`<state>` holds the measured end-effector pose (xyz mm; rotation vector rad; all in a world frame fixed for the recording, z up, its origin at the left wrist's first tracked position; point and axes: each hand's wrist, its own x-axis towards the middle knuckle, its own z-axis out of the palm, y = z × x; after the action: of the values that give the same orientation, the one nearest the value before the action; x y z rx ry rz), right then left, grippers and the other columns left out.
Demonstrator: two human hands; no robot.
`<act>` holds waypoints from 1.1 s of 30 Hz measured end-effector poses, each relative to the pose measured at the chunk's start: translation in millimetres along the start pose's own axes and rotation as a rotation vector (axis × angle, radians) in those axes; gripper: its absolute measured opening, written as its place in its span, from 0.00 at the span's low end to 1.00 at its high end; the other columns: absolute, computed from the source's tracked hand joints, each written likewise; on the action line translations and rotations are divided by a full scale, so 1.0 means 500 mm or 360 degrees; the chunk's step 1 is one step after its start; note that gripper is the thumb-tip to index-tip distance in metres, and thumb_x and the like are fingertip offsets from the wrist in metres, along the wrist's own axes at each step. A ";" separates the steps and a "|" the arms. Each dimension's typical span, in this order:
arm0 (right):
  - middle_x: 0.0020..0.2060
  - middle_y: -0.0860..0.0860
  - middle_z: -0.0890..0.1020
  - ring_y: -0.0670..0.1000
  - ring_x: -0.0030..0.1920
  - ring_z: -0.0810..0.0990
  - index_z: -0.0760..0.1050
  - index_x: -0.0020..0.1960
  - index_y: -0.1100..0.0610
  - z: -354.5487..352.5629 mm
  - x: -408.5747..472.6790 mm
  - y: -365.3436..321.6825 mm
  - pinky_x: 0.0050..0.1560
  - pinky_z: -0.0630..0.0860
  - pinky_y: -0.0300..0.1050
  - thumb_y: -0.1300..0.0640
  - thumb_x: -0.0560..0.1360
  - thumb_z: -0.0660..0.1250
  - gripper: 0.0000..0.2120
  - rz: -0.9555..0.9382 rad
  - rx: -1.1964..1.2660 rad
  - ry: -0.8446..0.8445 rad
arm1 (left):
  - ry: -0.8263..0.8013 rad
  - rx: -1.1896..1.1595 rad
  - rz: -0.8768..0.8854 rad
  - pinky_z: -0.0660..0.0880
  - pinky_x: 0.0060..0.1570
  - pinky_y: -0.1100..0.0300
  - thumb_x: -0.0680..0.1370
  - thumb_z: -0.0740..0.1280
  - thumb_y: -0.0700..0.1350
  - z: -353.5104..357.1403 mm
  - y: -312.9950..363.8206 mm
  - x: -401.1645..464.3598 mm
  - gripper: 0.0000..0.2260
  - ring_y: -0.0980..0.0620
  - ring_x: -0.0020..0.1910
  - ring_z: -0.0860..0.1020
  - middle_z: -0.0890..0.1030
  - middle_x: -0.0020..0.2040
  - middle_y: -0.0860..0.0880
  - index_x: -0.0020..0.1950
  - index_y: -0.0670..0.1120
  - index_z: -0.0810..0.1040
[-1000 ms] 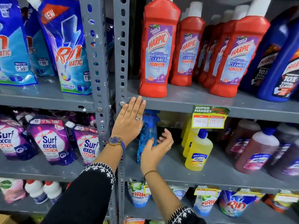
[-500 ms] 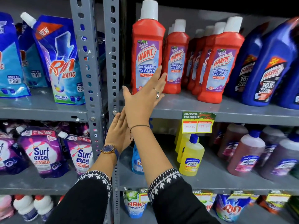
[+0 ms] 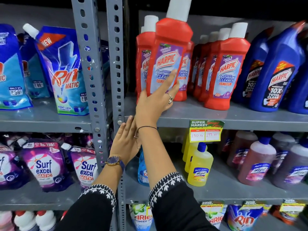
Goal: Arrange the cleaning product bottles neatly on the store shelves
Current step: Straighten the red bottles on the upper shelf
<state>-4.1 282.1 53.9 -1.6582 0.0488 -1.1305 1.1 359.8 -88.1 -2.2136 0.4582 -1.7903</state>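
Observation:
A red Harpic bathroom cleaner bottle [image 3: 170,52] with a white cap is lifted off the upper grey shelf [image 3: 233,117] and leans left. My right hand [image 3: 155,104] grips it around its base, index finger stretched up across the label. Behind it and to its right, several more red Harpic bottles [image 3: 228,72] stand in rows on that shelf. My left hand [image 3: 125,142], with a watch on the wrist, is flat and empty just below the shelf edge, beside the right wrist.
Blue Harpic bottles [image 3: 280,72] fill the shelf's right end. Below stand a blue spray bottle [image 3: 143,172], yellow Lizol bottles [image 3: 200,165] and brownish ones [image 3: 256,164]. A price tag [image 3: 205,130] hangs on the shelf edge. Grey uprights [image 3: 86,64] separate Rin pouches [image 3: 66,72] and Surf Excel pouches [image 3: 43,165].
My right hand rose from the lower shelf to the upper one, closed on the front red bottle and lifted it, tilted. My left hand sank slightly below the shelf edge.

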 end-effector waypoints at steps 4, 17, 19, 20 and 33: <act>0.74 0.65 0.54 0.65 0.70 0.64 0.44 0.77 0.54 -0.006 0.060 -0.007 0.69 0.59 0.69 0.65 0.68 0.73 0.49 -0.0059 0.0076 0.0261 | -0.0057 -0.0017 -0.0067 0.45 0.74 0.52 0.77 0.53 0.48 0.012 -0.001 -0.008 0.33 0.47 0.76 0.42 0.40 0.77 0.43 0.77 0.40 0.41; 0.75 0.58 0.56 0.60 0.73 0.58 0.43 0.77 0.48 -0.003 0.150 0.063 0.71 0.51 0.70 0.77 0.65 0.64 0.51 0.0335 -0.0143 0.0227 | -0.0067 -0.0105 -0.0077 0.42 0.75 0.53 0.76 0.56 0.45 0.023 -0.002 -0.011 0.34 0.48 0.77 0.45 0.43 0.78 0.45 0.78 0.42 0.44; 0.75 0.58 0.56 0.60 0.73 0.59 0.43 0.77 0.48 -0.006 0.148 0.066 0.71 0.50 0.70 0.79 0.65 0.62 0.52 0.0363 -0.0190 0.0209 | -0.0066 -0.0080 -0.0070 0.42 0.75 0.53 0.76 0.55 0.45 0.023 -0.002 -0.010 0.34 0.48 0.76 0.44 0.43 0.78 0.45 0.78 0.42 0.43; 0.75 0.57 0.56 0.60 0.73 0.59 0.43 0.77 0.48 -0.007 0.148 0.066 0.71 0.49 0.69 0.80 0.65 0.61 0.52 0.0383 -0.0212 0.0182 | -0.0067 -0.0065 -0.0069 0.42 0.75 0.53 0.76 0.55 0.46 0.022 -0.002 -0.008 0.34 0.48 0.76 0.44 0.43 0.78 0.45 0.78 0.42 0.43; 0.75 0.57 0.54 0.60 0.74 0.56 0.39 0.77 0.48 -0.010 0.144 0.072 0.72 0.48 0.68 0.76 0.68 0.65 0.51 0.0407 -0.0382 0.0005 | -0.0077 -0.0073 -0.0071 0.42 0.75 0.54 0.76 0.55 0.46 0.017 -0.002 -0.006 0.34 0.48 0.76 0.43 0.44 0.78 0.44 0.77 0.42 0.42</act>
<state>49.2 224.2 72.3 -1.8015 0.4012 -0.9602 8.7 361.8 -92.4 -2.3103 0.4475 -1.7606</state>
